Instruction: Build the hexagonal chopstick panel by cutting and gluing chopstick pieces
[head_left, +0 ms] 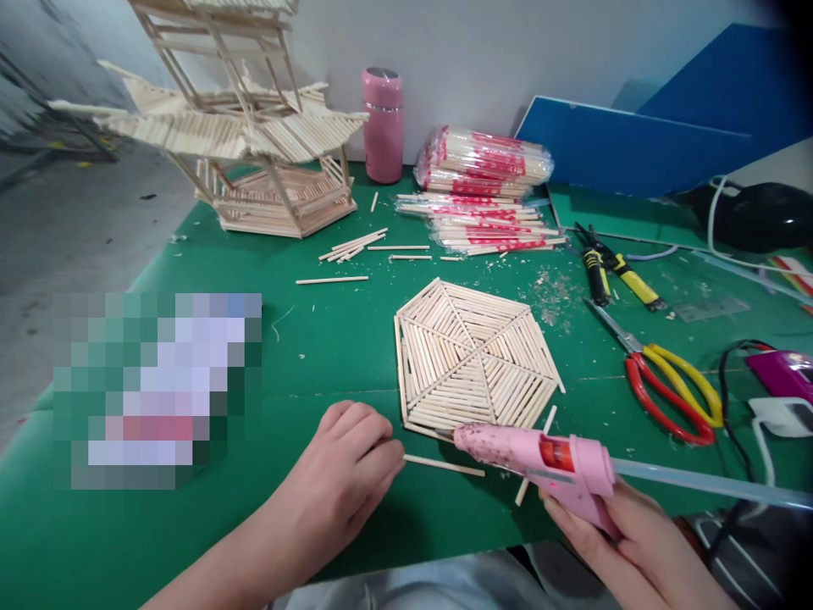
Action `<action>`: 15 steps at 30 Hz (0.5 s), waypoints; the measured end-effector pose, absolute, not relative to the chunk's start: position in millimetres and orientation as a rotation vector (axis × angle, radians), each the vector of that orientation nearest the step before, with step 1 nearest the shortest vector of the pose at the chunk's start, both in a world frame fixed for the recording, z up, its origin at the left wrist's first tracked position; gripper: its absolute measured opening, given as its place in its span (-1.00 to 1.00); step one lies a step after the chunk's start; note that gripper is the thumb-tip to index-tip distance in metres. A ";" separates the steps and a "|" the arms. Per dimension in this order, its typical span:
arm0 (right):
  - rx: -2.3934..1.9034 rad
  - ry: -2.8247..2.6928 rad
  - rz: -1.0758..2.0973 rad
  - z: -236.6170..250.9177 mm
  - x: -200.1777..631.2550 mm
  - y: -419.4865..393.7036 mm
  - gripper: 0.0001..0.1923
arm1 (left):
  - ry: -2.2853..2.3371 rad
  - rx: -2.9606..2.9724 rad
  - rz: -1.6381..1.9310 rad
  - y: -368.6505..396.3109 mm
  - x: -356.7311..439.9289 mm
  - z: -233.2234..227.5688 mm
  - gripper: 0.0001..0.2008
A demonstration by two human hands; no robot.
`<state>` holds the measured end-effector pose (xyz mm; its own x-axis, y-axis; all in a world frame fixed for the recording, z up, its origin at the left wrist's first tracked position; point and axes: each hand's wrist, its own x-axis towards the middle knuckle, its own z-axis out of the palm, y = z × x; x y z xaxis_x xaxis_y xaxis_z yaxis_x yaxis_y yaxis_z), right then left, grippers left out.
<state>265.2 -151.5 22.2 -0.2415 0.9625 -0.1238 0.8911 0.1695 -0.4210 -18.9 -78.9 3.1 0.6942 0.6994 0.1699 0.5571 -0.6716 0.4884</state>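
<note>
From the head camera we see our left hand [346,474] curled knuckles-up on the green-covered table [330,339], fingers drawn together, their tips at the near end of a thin loose wooden stick [443,464] that lies flat — whether they pinch it we cannot tell. Our right hand [626,534] is wrapped tight around the grip of a pink hot glue gun [546,462], a clear glue rod jutting out behind it. The gun's smeared nozzle sits at the near edge of a flat hexagonal panel of pale wooden sticks [473,356], just above the loose stick.

Around this, a red-and-yellow-handled pair of scissors [666,381] lies right of the panel, with yellow-and-black pliers [613,271] beyond it. Bundles of wrapped chopsticks with red print [483,182] are stacked at the back, beside a pink cylindrical flask [383,125]. A tall pavilion model built of wooden sticks [254,144] stands at the far left, a few cut sticks [352,246] scattered in front of it. Sawdust and splinters speckle the table between panel and pliers — nothing covers the panel itself.
</note>
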 end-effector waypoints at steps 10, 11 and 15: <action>-1.886 -2.279 0.665 33.0 256.9 -151.2 -0.66 | 0.991 2.508 0.564 -78.4 -16.1 3.8 -0.83; -1.887 -2.272 0.672 33.8 256.8 -151.2 -0.66 | 0.993 2.507 0.564 -78.3 -15.9 4.3 -0.83; -1.900 -2.265 0.694 36.5 256.4 -151.6 -0.67 | 0.992 2.492 0.530 -78.0 -16.5 6.0 -0.84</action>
<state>256.4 -151.6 36.5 -0.2137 0.9546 -0.2075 0.9069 0.1149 -0.4053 -16.5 -78.0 6.0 0.6753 0.7113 0.1952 0.5578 -0.6657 0.4957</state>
